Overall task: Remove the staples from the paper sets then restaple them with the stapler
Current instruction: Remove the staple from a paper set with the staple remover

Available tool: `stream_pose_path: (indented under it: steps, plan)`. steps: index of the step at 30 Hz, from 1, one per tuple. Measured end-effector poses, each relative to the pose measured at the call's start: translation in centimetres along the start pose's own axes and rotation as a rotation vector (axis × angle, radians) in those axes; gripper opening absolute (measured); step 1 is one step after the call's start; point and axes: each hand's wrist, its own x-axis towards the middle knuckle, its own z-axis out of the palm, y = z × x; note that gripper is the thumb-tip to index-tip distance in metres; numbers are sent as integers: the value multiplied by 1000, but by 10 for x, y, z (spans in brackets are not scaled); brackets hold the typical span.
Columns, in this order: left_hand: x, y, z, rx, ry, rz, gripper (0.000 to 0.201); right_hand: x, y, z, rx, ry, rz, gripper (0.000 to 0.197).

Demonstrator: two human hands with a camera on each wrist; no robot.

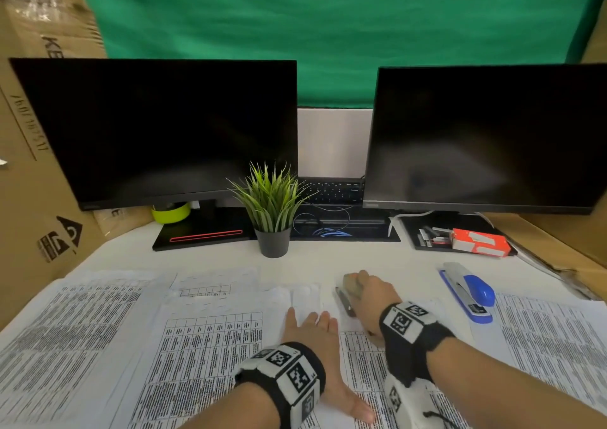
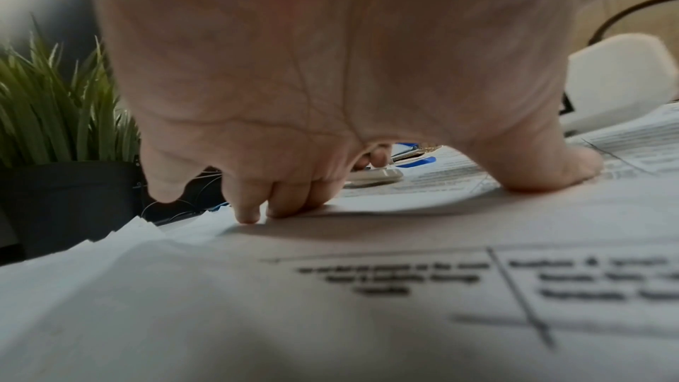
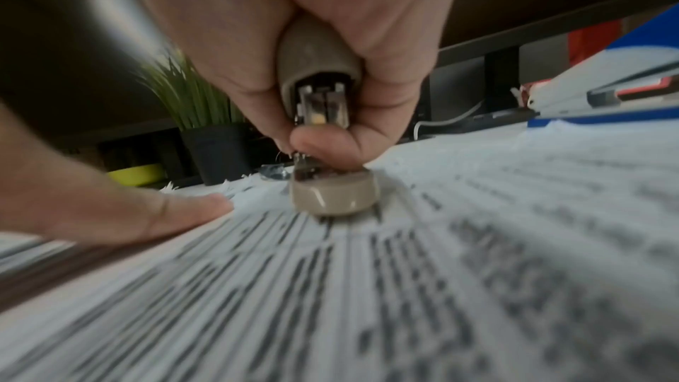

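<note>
Printed paper sets lie spread across the white desk. My left hand lies flat on the middle set, its fingers pressing the sheet near its top edge. My right hand grips a beige staple remover and holds it down at the paper's top corner. In the right wrist view the staple remover shows its metal jaws between my thumb and fingers, its lower pad on the paper. A blue and grey stapler lies to the right of my right hand.
Two dark monitors stand at the back with a small potted plant between them. A red staple box sits on the right monitor's base. A dark pen-like thing lies by my right hand. Cardboard walls flank both sides.
</note>
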Motion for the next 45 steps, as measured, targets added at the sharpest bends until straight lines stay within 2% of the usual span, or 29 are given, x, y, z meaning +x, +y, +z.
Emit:
stream_pose_path:
  steps: [2,8,11,15,18,22,24,28,31,33,37,40,42,45]
  plan:
    - [1,2,0,7,5,-17,139,-4,8,-7,9,20,3,35]
    - [2,3,-1,26,-13,-19,137,-32,22,0,-39,-61,-92,20]
    - [2,3,-1,39,-17,-17,138,-28,16,6,-47,-55,-54,28]
    - [1,2,-3,32,-26,-8,137,-23,9,11,-75,-45,-38,26]
    - [1,2,-3,31,-34,-5,137,-11,8,16,-36,-32,11,21]
    - [0,2,-3,10,-20,-7,137,8,-2,8,40,2,68,35]
    - [0,4,-4,18,-34,-11,138,14,-2,1,59,6,56,31]
    - [-4,9,-16,109,-39,-4,131,9,22,-18,84,50,84,32]
    - [-1,8,-29,62,57,24,114,-7,54,-26,81,-3,50,17]
    - [3,5,-30,-3,82,59,123,-21,69,-25,44,-33,-1,13]
    - [12,4,-30,-28,-12,149,125,-37,75,-11,16,-49,-84,17]
    - [18,6,-30,10,-70,143,123,-35,74,-2,21,-46,-87,18]
    - [19,7,-30,24,-83,140,124,-33,75,1,30,-48,-81,24]
    - [18,7,-30,38,-90,144,125,-34,74,3,17,-34,-75,22]
